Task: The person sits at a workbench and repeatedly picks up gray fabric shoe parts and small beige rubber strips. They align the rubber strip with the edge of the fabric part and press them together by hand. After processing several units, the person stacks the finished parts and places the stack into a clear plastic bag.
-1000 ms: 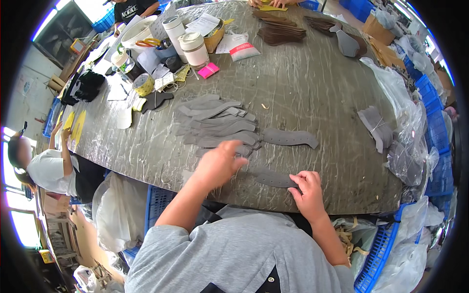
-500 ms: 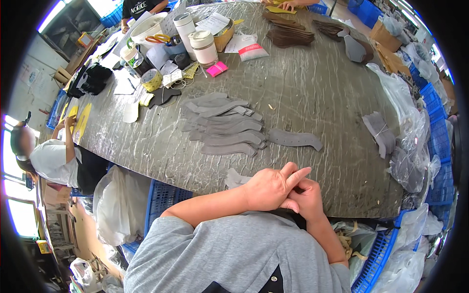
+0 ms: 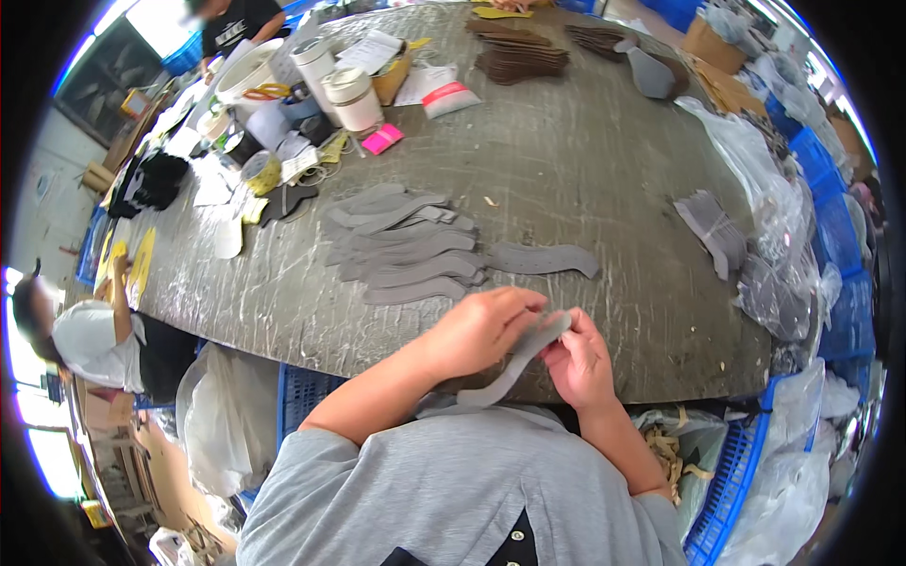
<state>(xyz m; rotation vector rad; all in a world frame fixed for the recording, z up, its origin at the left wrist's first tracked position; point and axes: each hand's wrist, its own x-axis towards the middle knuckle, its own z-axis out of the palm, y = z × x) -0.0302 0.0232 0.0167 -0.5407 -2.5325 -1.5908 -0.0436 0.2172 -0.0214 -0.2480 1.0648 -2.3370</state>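
Observation:
My right hand (image 3: 578, 363) pinches the upper end of a thin, curved grey piece (image 3: 505, 377), its thumb and fingers closed on it. The piece slants down to the left in front of my chest, just over the near table edge. Beside its upper part is my left hand (image 3: 481, 330), fingers bent together and slightly blurred; what they hold, if anything, cannot be made out. Beyond my hands lies a pile of overlapping wavy grey pieces (image 3: 406, 245). One grey bundle (image 3: 543, 259) lies at the pile's right side.
Farther right is a tied grey bundle (image 3: 713, 231), near clear plastic bags (image 3: 755, 179). Brown stacked pieces (image 3: 519, 52) lie at the back. Jars (image 3: 354, 99), tape (image 3: 261, 174) and papers crowd the back left. A co-worker (image 3: 99, 340) stands left; blue crates (image 3: 727, 491) flank me.
My crossed hands have come apart, and the curved grey piece now shows between them. The camera view has shifted, so the table things sit a little farther left and up.

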